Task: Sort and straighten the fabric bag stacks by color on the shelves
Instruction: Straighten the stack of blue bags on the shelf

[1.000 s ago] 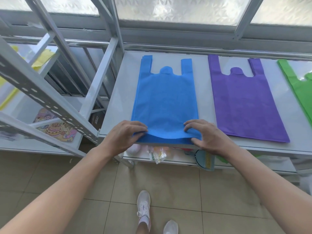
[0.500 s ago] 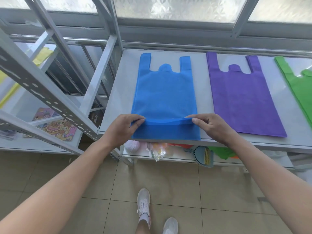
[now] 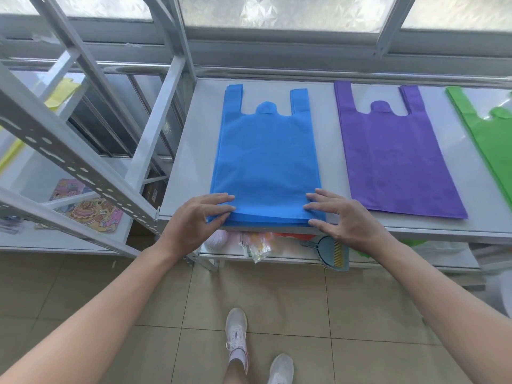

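Observation:
A stack of blue fabric bags point(image 3: 266, 156) lies flat on the white shelf point(image 3: 188, 162), handles pointing toward the window. My left hand point(image 3: 198, 218) rests on its near left corner, fingers laid flat on top. My right hand point(image 3: 345, 217) presses the near right corner with fingers spread. Neither hand grips a bag. A purple bag stack point(image 3: 393, 156) lies to the right of the blue one, apart from it. A green bag stack point(image 3: 490, 139) sits at the far right, cut off by the frame edge.
A grey metal rack point(image 3: 69, 151) stands at the left, with yellow fabric point(image 3: 59, 92) and printed cards point(image 3: 88, 209) on its shelves. Under the bags, a lower shelf point(image 3: 293, 257) holds a dustpan point(image 3: 332, 252) and packets. My white shoes point(image 3: 235, 328) stand on the tiled floor.
Half a second ago both hands pinched and lifted the near edge of the top blue bag. That edge now lies flat, and both hands rest on the stack's near corners.

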